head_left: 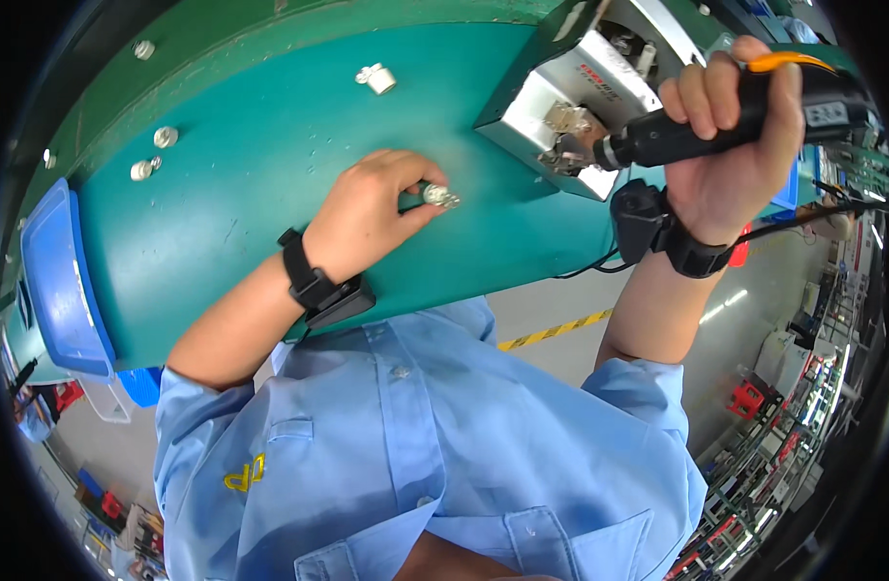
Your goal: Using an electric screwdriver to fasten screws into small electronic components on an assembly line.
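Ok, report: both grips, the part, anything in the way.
Left grip pinching small whitish part over green table. Right grip around black power tool. Silver box behind tool in view; contact unclear.

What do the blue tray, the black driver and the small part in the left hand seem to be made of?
Tray: probably plastic, smooth with a slight gloss, from its even blue colour and soft sheen.
Driver: likely a plastic casing, by its uniform black surface.
Part: pale, perhaps ceramic or plastic; glints suggest some metal, but it is too small to settle.
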Motion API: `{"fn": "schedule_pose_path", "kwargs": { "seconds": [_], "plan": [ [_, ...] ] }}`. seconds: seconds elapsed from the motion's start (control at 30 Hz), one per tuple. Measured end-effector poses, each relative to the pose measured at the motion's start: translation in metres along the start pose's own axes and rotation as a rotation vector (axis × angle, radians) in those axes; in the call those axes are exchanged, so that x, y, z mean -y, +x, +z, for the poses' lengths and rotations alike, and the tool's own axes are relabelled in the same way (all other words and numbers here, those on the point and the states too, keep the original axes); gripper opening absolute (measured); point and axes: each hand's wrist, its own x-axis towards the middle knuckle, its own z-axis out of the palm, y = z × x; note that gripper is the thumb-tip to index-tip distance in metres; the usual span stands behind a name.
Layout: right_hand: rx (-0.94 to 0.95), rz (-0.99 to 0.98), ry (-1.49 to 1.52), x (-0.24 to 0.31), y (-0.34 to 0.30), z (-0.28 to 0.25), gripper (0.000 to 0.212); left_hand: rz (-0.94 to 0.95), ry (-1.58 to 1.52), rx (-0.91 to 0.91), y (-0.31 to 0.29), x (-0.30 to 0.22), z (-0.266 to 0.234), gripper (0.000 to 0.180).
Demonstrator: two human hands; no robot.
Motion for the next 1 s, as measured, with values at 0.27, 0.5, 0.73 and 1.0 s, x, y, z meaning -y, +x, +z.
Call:
{"fn": "schedule_pose_path", "kwargs": {
  "seconds": [0.27,0.5,0.73,1.0],
  "plan": [
    [0.068,-0.129,0.083,-0.03,-0.034,0.053,0.041,0.08,-0.017,-0.062,0.003,0.012,0.006,0.023],
    [0.086,-0.111,-0.215,-0.042,-0.045,0.077,0.043,0.076,-0.012,-0.04,0.0,0.015,0.006,0.023],
    [0.117,-0.085,-0.221,-0.04,-0.046,0.082,0.042,0.086,-0.014,-0.045,-0.001,0.014,0.005,0.023],
    [0.17,-0.072,-0.311,-0.04,-0.043,0.085,0.038,0.051,-0.014,-0.031,0.0,0.01,0.004,0.022]
  ]
}}
